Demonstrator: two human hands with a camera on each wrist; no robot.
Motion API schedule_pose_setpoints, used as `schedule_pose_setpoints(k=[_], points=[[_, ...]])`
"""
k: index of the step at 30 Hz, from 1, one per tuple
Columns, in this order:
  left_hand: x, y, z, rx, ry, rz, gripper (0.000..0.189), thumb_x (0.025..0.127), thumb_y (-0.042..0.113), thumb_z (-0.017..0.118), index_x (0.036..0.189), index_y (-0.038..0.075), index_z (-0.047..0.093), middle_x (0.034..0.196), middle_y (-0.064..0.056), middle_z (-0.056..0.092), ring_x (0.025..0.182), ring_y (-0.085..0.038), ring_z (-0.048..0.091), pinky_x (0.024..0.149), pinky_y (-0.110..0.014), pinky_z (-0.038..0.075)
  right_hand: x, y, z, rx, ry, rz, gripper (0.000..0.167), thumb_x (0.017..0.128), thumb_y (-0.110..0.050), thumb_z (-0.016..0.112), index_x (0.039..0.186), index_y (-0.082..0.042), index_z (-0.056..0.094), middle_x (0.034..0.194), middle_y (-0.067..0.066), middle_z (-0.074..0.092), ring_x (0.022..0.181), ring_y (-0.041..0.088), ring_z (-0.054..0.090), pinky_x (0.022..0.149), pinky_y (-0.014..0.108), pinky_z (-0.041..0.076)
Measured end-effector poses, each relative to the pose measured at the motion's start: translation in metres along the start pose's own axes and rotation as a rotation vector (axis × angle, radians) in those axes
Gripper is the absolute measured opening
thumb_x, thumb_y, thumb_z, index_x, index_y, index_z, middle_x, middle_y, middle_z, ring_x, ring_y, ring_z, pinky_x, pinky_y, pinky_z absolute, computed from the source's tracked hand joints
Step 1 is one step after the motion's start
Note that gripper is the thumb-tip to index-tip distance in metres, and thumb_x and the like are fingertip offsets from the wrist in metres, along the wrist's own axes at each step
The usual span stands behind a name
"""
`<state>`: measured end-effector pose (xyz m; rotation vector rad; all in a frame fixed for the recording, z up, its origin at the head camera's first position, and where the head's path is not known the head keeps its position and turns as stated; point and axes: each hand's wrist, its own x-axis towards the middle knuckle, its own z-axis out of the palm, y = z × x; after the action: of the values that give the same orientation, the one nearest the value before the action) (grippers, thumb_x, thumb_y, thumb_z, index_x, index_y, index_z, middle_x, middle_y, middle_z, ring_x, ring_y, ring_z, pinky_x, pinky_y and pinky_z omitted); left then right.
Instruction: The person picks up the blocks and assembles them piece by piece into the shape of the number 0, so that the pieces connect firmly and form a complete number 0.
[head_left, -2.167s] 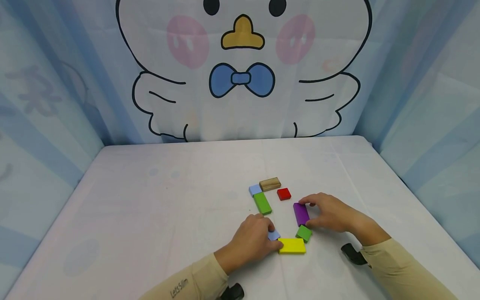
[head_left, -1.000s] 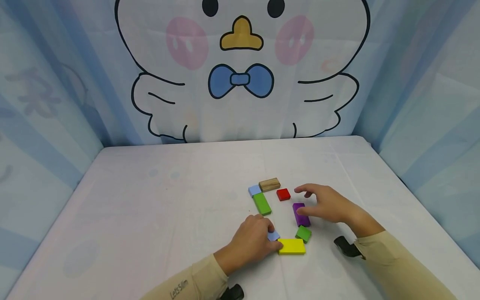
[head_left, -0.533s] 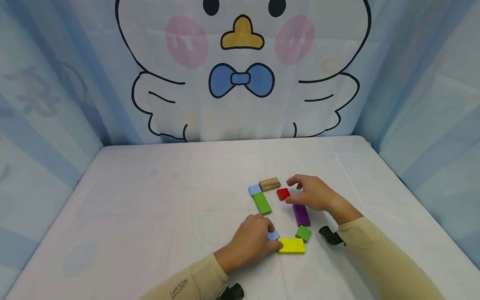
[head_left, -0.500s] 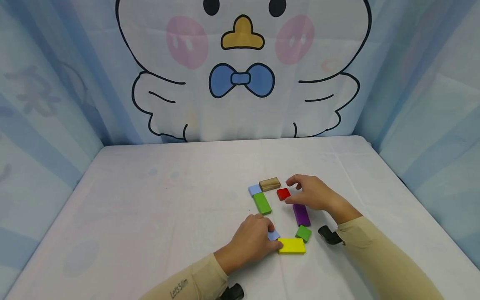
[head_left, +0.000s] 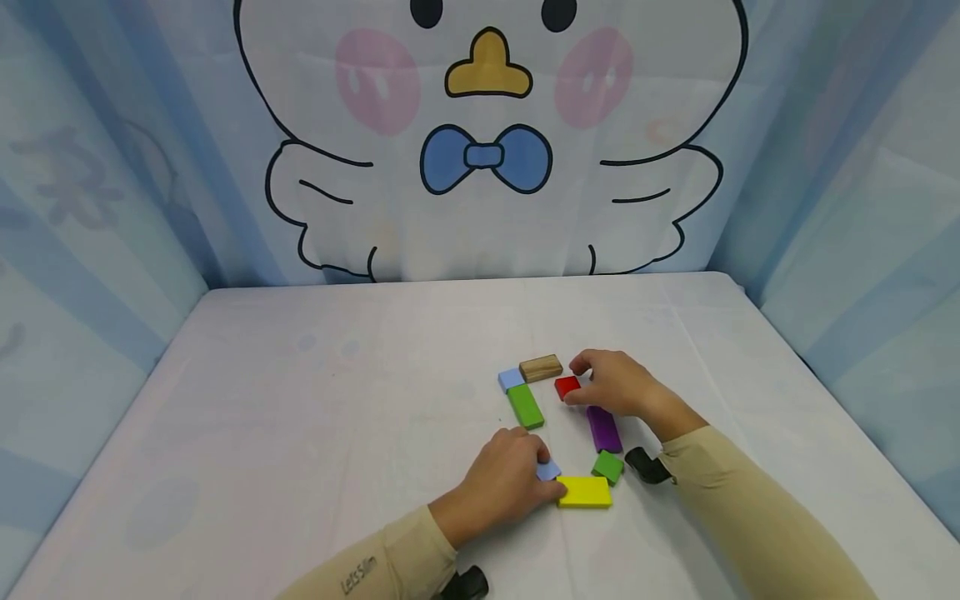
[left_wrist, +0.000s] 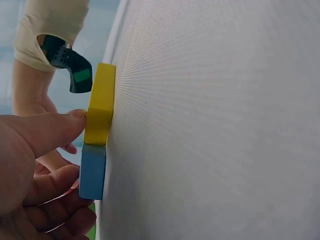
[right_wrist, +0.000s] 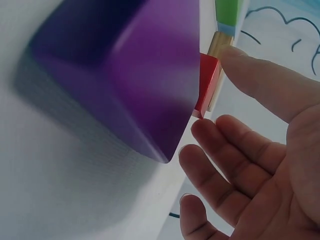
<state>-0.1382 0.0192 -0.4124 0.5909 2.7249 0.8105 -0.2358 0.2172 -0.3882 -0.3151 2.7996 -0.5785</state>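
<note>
In the head view my left hand point(head_left: 501, 477) rests at the near-left corner of a ring of blocks. Its thumb touches the end of the yellow block point(head_left: 585, 492), while its curled fingers lie round the light blue block point(left_wrist: 92, 172) beside it. My right hand point(head_left: 622, 383) is over the far right of the ring. Its thumb overlaps the edge of the red block point(head_left: 567, 387), and the index finger is just beyond that block, with the fingers spread. Just below this hand lies the purple block point(head_left: 604, 432), large and close in the right wrist view.
A small green block point(head_left: 608, 467) sits between purple and yellow. On the left side are a longer green block point(head_left: 526, 406), another light blue block point(head_left: 511, 379) and a wooden-coloured block point(head_left: 541, 367). All lie on a white-covered table point(head_left: 337, 400) with patterned curtains around it.
My right hand has left the purple block and moved away from me and leftward to the red one. My left hand has stayed at the yellow and light blue blocks.
</note>
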Motion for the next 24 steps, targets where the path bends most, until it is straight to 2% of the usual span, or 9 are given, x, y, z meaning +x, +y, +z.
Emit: schedule_pose_setpoints(k=[15, 24], points=[[-0.0006, 0.0, -0.0007, 0.002, 0.018, 0.028, 0.033, 0.079, 0.036, 0.086, 0.093, 0.008, 0.074, 0.079, 0.004, 0.054, 0.074, -0.012, 0.046, 0.064, -0.022, 0.041, 0.0037, -0.0047, 0.002, -0.052, 0.01, 0.009, 0.049, 0.087, -0.029, 0.077, 0.122, 0.001, 0.063, 0.113, 0.012, 0.066, 0.089, 0.023, 0.059, 0.084, 0.039, 0.053], [-0.0009, -0.0007, -0.0009, 0.0, 0.013, 0.033, 0.033, 0.08, 0.036, 0.086, 0.093, 0.008, 0.073, 0.079, 0.004, 0.054, 0.074, -0.012, 0.046, 0.065, -0.022, 0.041, 0.0027, -0.0049, 0.0054, -0.091, 0.011, 0.022, 0.047, 0.088, -0.029, 0.076, 0.121, 0.001, 0.063, 0.11, 0.012, 0.067, 0.087, 0.023, 0.06, 0.086, 0.042, 0.053]])
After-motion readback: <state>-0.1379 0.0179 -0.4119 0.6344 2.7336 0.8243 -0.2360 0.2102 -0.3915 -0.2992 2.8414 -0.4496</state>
